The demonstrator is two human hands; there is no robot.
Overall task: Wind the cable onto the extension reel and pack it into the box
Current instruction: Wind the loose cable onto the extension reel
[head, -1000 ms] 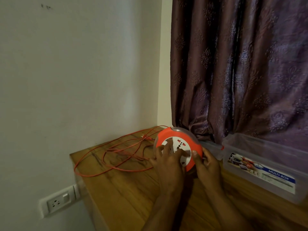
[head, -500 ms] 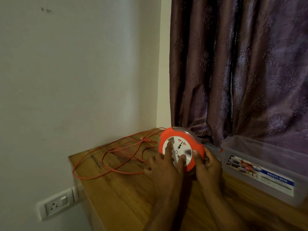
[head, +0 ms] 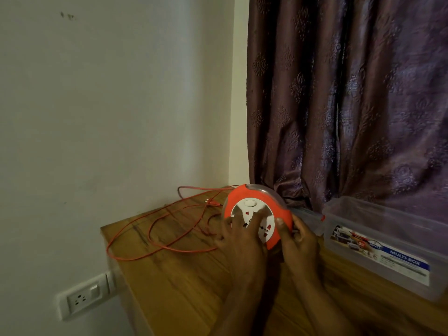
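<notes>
The extension reel [head: 257, 214] is standing tilted on its edge near the back of the wooden tabletop [head: 184, 282], close to the curtain [head: 339, 105]. The right hand [head: 299, 243] is gripping the reel's orange rim from the side, thumb on the face, steadying it. The left hand [head: 240, 241] is pressing its fingertips into the white socket hub, fingers fairly straight, apparently turning it; that grip is more a push than a clasp. The orange cable [head: 155, 238] is lying in loose, overlapping loops across the tabletop's left back corner, with its plug [head: 213, 202] just beside the reel. The clear plastic box [head: 388, 248] is sitting along the right edge, open-topped as far as can be told.

Most of the cable is probably not yet wound. The crossed loops may be tightening into a knot as the hub turns, jamming the feed. The outermost loop is lying at the left edge and could slip off, dragging weight. The plug could snag a loop
</notes>
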